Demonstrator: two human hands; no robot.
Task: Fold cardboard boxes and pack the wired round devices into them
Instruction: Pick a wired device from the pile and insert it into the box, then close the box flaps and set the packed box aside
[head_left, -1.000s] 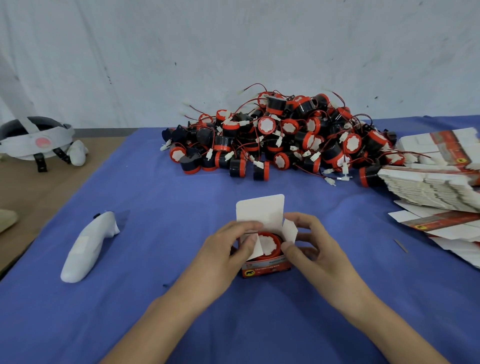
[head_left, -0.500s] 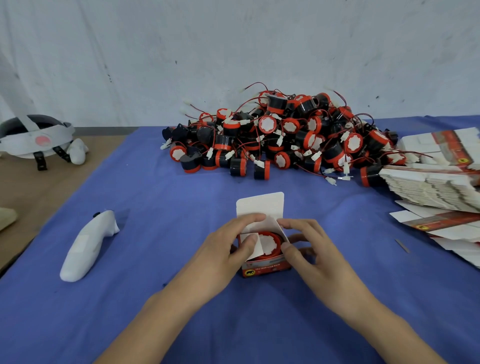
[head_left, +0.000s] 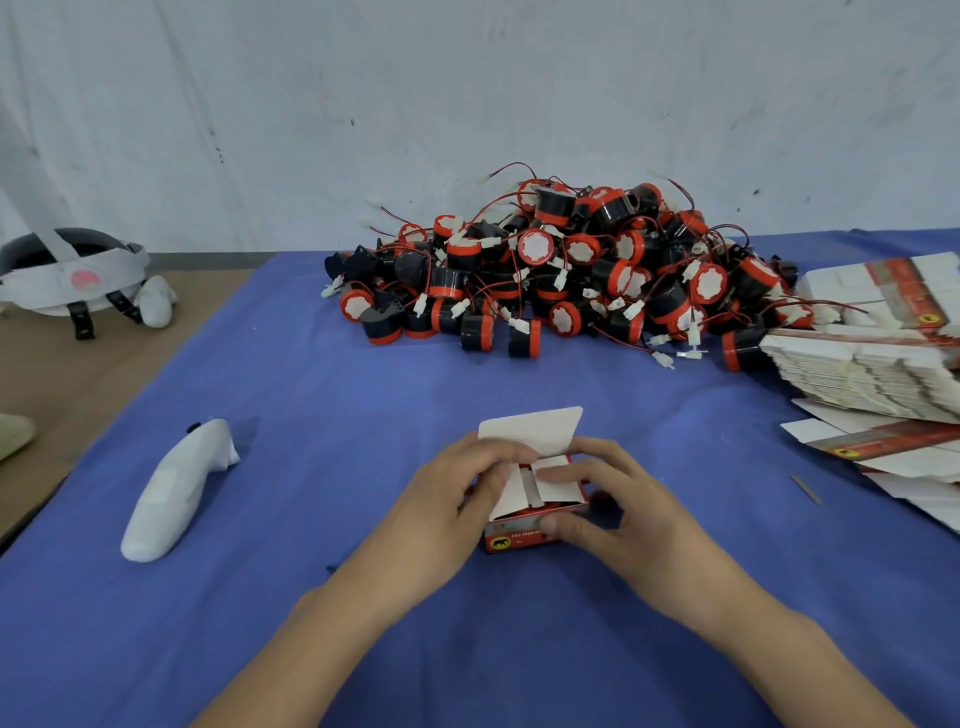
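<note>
The left hand (head_left: 457, 491) and right hand (head_left: 626, 512) clasp the small red cardboard box (head_left: 519, 540) on the blue table (head_left: 363, 405), fingers pressing its white side flaps inward, its lid flap (head_left: 530, 431) upright, with the pile of wired round devices (head_left: 571, 275) beyond the box.

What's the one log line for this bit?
left hand: holds red box, presses left flap | right hand: pinches red box, presses right flap | lid flap: up, not tucked
</note>
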